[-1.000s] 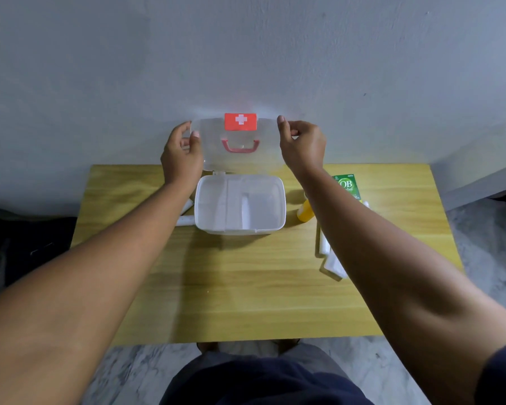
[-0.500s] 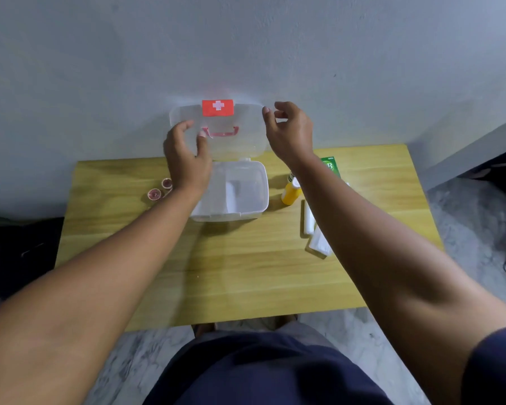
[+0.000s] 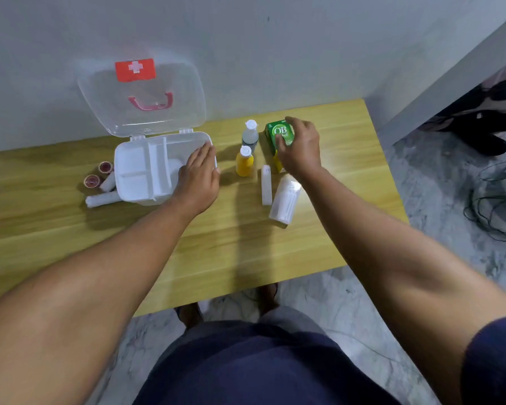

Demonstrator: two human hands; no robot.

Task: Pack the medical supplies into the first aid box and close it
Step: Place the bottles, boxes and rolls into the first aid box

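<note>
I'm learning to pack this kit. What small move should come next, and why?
Probably lift the green box and carry it into the open first aid box: the right hand already grips it, the lid stands open, and the left hand steadies the rim.

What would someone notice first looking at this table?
The open first aid box at the table's back left, its clear lid with a red cross leaning on the wall. The right hand closes on a green carton beside two small bottles, while the left hand rests on the box's rim.
</note>
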